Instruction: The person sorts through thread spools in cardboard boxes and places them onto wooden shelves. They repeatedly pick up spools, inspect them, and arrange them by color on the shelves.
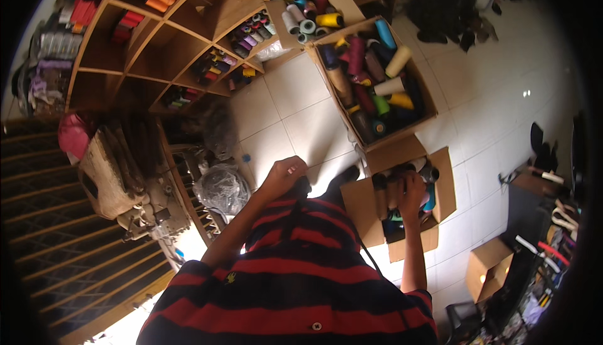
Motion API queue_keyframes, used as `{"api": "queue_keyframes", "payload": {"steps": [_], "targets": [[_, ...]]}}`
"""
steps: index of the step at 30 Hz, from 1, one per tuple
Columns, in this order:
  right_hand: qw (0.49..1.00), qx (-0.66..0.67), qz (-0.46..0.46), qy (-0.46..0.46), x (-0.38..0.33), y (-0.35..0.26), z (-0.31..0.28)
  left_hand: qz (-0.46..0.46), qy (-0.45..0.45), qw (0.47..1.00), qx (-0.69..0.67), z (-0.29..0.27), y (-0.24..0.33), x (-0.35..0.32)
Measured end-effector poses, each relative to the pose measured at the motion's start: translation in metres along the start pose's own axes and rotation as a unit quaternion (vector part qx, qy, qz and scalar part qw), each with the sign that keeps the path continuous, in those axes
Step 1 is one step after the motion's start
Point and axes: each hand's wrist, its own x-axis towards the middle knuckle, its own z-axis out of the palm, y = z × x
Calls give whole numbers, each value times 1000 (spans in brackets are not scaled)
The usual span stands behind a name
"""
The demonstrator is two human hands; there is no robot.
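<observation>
My right hand (411,193) reaches down into a small open cardboard box (363,210) at my right. Its fingers are bent round a thread cone among the upper ones, which the hand partly covers. Brown thread cones (380,195) lie just left of the fingers, and a dark cone (429,174) lies to their right. Teal and green cones show lower in the box. My left hand (286,175) hangs in front of my body, fingers curled in, with nothing visible in them. It is apart from the boxes.
Ahead stands a larger carton (429,119) full of mixed thread cones, with another open box (353,9) of cones behind it. Wooden shelving (169,56) holds more cones at the far left. A plastic-wrapped bundle (222,189) is near my left arm. An empty carton (488,269) sits at right.
</observation>
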Motion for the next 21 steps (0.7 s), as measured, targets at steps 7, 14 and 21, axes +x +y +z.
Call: {"api": "queue_keyframes", "payload": {"steps": [7, 14, 21], "targets": [[992, 109, -59, 33, 57, -83, 25, -54, 89, 993, -48, -51, -3, -31], [977, 179, -103, -53, 76, -210, 65, -19, 241, 955, -170, -119, -44, -83], [963, 234, -89, -105, 52, -295, 157, -10, 282, 926, -251, -208, -90, -143]]}}
